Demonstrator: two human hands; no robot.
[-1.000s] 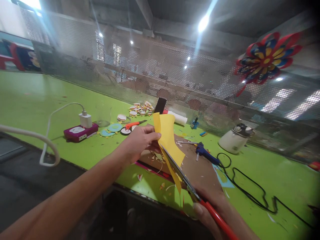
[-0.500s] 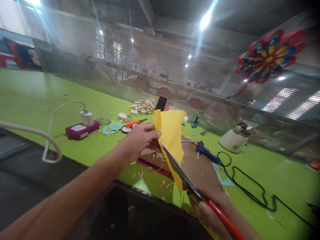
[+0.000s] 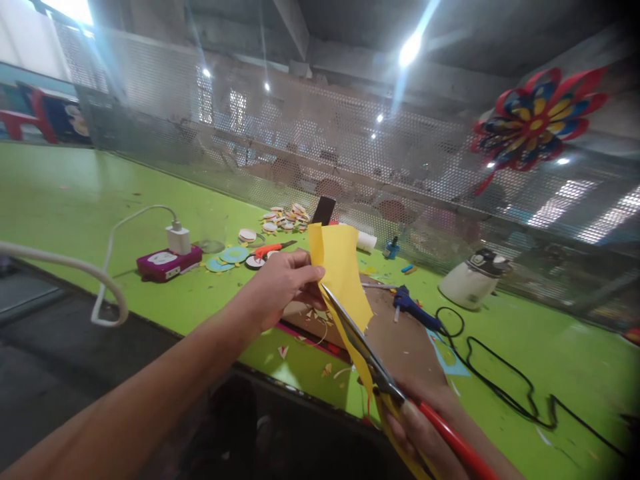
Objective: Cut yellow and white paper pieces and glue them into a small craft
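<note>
Our left hand (image 3: 280,287) pinches the yellow paper (image 3: 340,263) between thumb and fingers, above the bench's (image 3: 75,200) near edge. The scissors (image 3: 360,350) have bitten further in, so the cut has lengthened. Our right hand (image 3: 425,427) seems curled round the red handles, though it's partly cropped.

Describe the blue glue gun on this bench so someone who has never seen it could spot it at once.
Start at the long lime-green workbench along the perforated metal screen. On it lies a brown cardboard sheet, and the blue plastic glue gun rests at its far right edge. It is the only blue tool on the cardboard, with a black cord looping beside it.
</note>
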